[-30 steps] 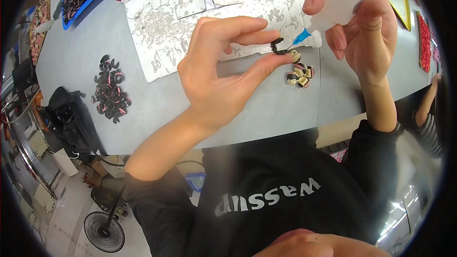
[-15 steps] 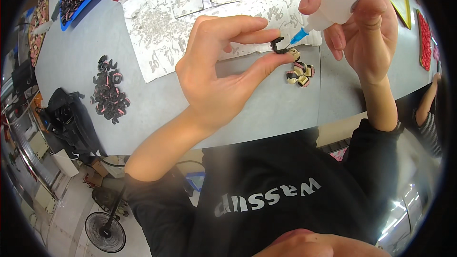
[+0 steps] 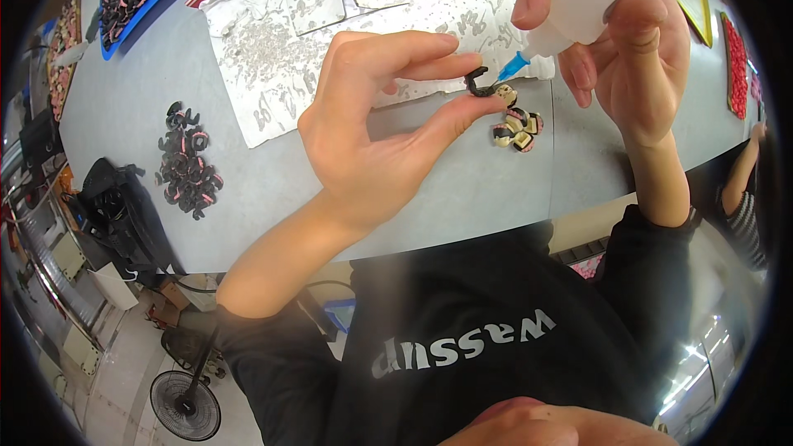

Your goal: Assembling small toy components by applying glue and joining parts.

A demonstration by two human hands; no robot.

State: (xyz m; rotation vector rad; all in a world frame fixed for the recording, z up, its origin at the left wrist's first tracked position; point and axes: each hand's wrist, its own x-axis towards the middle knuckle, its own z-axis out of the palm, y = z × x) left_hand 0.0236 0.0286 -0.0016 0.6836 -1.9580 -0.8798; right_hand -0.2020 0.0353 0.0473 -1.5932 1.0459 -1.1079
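Note:
My left hand (image 3: 372, 124) pinches a small black curved piece (image 3: 477, 83) between thumb and fingertips, its hooked end pointing up. In my right hand (image 3: 636, 74) is a translucent white squeeze bottle (image 3: 599, 0), tilted down to the left. Its blue needle tip (image 3: 514, 66) reaches to the black piece; whether the thin needle touches it I cannot tell. Just below the fingertips lies a small cluster of cream, black and pink pieces (image 3: 519, 129). Off to the left, a loose pile of black and pink curved pieces (image 3: 190, 161) rests on the grey table.
White sheets with grey smudges (image 3: 264, 99) cover the table behind my hands. A blue tray (image 3: 157, 4) of black and pink pieces stands far left, a red-filled tray (image 3: 735, 66) far right. A black bag (image 3: 116, 206) sits by the left table edge. Another person's arm (image 3: 735, 182) shows at right.
My left hand has shifted very slightly left with the black piece, and the bottle has moved a little with it. Both grips are the same.

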